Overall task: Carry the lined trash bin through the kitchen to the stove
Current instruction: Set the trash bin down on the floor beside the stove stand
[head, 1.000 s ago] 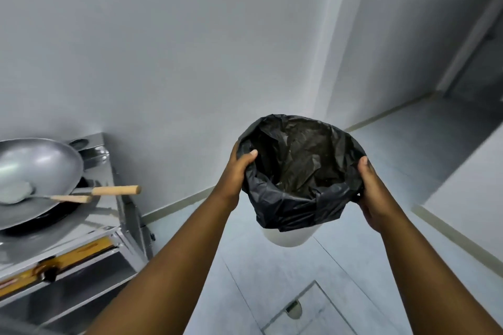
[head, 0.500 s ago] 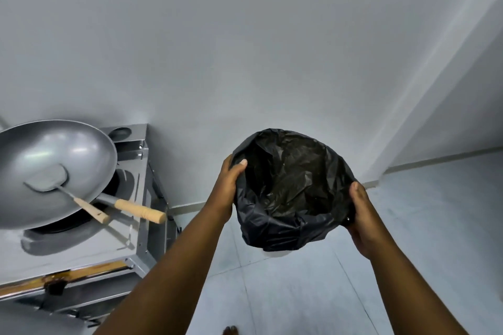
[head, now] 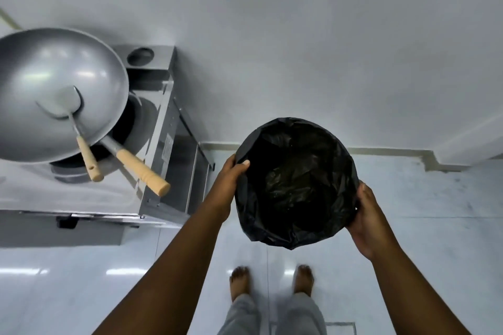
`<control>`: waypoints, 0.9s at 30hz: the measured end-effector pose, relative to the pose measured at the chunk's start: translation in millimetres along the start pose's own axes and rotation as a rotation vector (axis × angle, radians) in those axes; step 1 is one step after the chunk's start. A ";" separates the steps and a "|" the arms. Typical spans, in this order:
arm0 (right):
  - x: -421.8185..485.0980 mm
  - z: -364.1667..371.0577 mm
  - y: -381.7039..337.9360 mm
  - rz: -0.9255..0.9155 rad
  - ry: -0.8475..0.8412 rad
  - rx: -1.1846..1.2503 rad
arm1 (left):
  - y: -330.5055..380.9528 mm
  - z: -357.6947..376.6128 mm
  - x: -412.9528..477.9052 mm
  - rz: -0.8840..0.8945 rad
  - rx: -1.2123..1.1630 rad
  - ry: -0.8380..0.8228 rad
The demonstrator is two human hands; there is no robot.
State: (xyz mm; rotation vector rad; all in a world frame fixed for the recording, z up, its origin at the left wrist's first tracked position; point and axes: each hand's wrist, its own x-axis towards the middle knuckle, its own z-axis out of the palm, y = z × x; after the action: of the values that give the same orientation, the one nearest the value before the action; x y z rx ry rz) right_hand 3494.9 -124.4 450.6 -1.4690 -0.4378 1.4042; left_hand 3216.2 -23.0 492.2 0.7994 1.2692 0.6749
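Note:
I hold the trash bin (head: pixel 295 185) in the air in front of me, seen from above; its black plastic liner covers the rim and sides, so the bin body is hidden. My left hand (head: pixel 231 179) grips the left rim, thumb hooked over the edge. My right hand (head: pixel 367 215) clasps the right side. The steel stove (head: pixel 160 133) stands to the left of the bin, against the white wall, a short gap away.
A large grey wok (head: pixel 54 90) sits on the stove with a spatula (head: pixel 73 122) in it; two wooden handles (head: pixel 144 174) jut over the stove's right edge toward the bin. My bare feet (head: pixel 241 280) stand on the pale tiled floor. A baseboard (head: pixel 381 152) runs along the wall.
The view has tipped downward and closer to the stove; the bin now hangs lower, seen straight from above, and my feet have come into view. Both hands keep their grip.

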 end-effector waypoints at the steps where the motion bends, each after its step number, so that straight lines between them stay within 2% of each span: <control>1: 12.9 -3.0 13.3 0.026 -0.010 -0.005 | -12.6 -3.5 9.3 -0.035 0.008 0.015; 8: 95.0 -16.5 112.9 0.219 -0.007 -0.054 | -127.6 -29.0 94.9 -0.280 0.008 0.087; 16: 191.4 -47.4 255.1 0.455 0.092 0.001 | -273.6 -52.0 195.5 -0.379 -0.009 0.091; 21: 236.5 -61.5 311.5 0.502 0.102 -0.022 | -329.6 -56.2 239.7 -0.443 0.033 0.060; 27: 266.5 -64.6 347.6 0.539 0.078 -0.036 | -363.2 -61.1 266.8 -0.496 0.008 0.079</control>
State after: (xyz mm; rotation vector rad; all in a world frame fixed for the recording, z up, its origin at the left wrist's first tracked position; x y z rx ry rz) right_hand 3492.5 -80.6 10.0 -1.7438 -0.0094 1.7509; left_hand 3206.4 -3.0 37.9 0.4374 1.4715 0.3013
